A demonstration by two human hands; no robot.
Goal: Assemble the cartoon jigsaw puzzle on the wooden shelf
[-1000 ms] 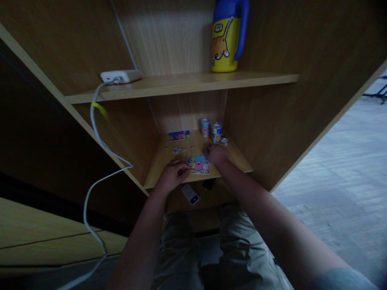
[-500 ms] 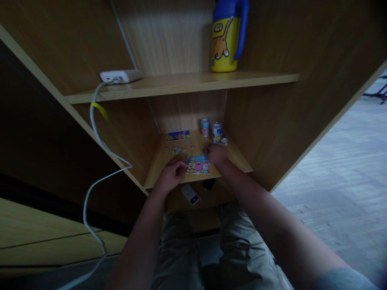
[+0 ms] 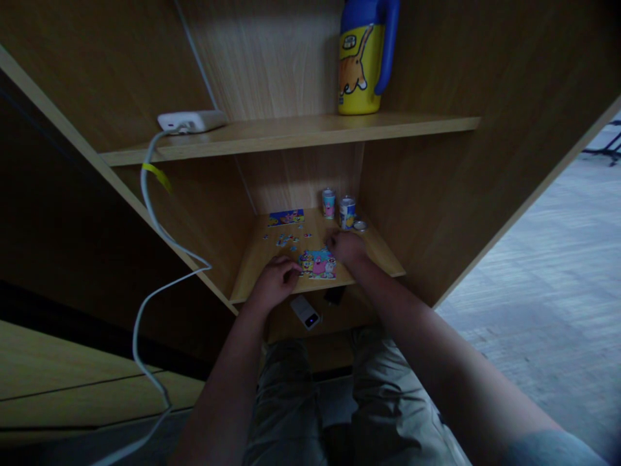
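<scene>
My left hand is curled, with loose pieces lying beyond it. Next comes the puzzle, flat on the shelf, then my right hand, bent at its far right corner; I can't tell whether either pinches anything.

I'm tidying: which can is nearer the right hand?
The blue, white and yellow cylindrical can, beside the round silvery lid; the light-blue and pink can stands farther back.

The top edge crops the jug near one o'clock; the right hand obscures its grip; loose puzzle pieces toward nine o'clock are illegibly small.
</scene>
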